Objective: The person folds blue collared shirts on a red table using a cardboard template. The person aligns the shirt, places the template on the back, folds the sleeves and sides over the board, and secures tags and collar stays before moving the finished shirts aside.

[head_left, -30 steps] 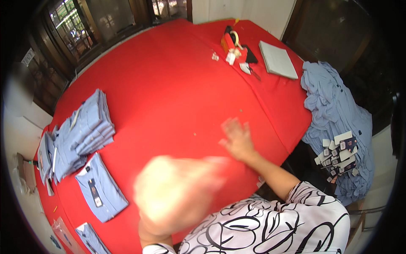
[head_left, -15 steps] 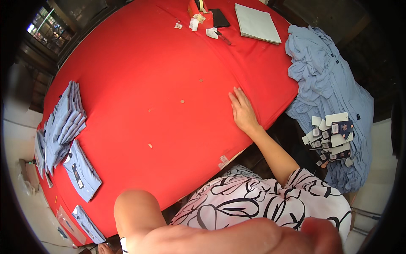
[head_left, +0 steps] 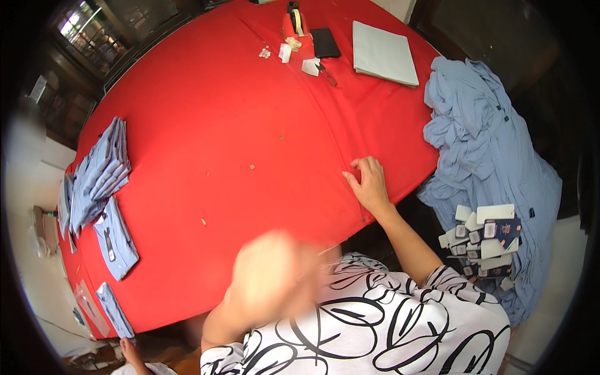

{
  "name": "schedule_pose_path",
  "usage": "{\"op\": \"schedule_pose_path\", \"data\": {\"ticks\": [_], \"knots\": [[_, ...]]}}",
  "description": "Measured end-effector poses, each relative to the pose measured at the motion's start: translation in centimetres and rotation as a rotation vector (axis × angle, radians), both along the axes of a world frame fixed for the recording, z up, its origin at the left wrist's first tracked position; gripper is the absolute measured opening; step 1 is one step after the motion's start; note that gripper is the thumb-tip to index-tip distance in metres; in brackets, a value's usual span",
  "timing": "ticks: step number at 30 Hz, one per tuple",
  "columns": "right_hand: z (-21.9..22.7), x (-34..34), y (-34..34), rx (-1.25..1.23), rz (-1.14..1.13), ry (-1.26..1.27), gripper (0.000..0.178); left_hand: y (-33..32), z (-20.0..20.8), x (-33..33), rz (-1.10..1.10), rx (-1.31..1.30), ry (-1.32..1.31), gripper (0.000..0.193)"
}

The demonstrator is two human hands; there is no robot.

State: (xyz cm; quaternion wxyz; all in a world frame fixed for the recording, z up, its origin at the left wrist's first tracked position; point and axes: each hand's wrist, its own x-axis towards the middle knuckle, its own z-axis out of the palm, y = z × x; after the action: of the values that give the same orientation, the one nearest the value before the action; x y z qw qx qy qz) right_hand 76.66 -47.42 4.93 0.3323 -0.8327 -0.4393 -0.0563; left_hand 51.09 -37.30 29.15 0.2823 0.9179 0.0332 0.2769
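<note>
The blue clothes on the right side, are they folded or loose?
Loose: the blue clothes lie in a crumpled pile beside the red table, creased and without neat edges.

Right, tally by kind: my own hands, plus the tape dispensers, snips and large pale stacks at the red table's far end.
Own hands, left hand and right hand: 2
Tape dispenser: 1
Red-handled snips: 1
Large pale stack: 1
Total: 5

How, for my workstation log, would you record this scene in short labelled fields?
Left hand: blurred; whether it holds anything is unclear
Right hand: half curled, on or just over the red tablecloth; nothing visible held
Left side: folded blue garments, stacked and single
Right side: loose blue garment pile, tags lying on it
Far side: red tape dispenser, snips, pale flat stack
</note>
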Motion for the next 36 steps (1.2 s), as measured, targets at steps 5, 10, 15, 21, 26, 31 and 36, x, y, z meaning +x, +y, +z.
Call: {"op": "schedule_pose_path", "data": {"ticks": [5,10,15,21,26,31,36], "knots": [[-1.6,0.1,-0.1,-0.089,0.014,-0.116,0.018,3.3,-17.2,9.7,0.093,-0.651,0.427,0.044],[-2.1,0.6,-1.2,0.049,0.092,-0.052,0.016,0.4,-26.4,16.0,-0.067,-1.188,0.347,0.069],[-2.1,1.0,-1.7,0.106,0.117,0.006,0.016,-0.1,-24.8,16.2,-0.297,-1.802,0.378,0.088],[-0.3,3.5,1.7,0.098,0.184,0.175,0.016,2.0,-22.6,12.4,-0.292,-1.305,0.634,0.076],[-0.5,7.5,7.0,0.062,0.257,0.159,0.013,3.9,-14.1,6.8,-0.461,-0.725,0.41,0.051],[-1.5,10.0,10.1,0.032,0.097,0.158,0.012,1.8,2.2,1.8,-0.767,-0.708,-0.805,0.058],[0.0,6.7,12.4,0.047,0.095,-0.016,0.01,-8.8,8.4,0.2,-1.067,-0.874,-1.977,0.043]]}}
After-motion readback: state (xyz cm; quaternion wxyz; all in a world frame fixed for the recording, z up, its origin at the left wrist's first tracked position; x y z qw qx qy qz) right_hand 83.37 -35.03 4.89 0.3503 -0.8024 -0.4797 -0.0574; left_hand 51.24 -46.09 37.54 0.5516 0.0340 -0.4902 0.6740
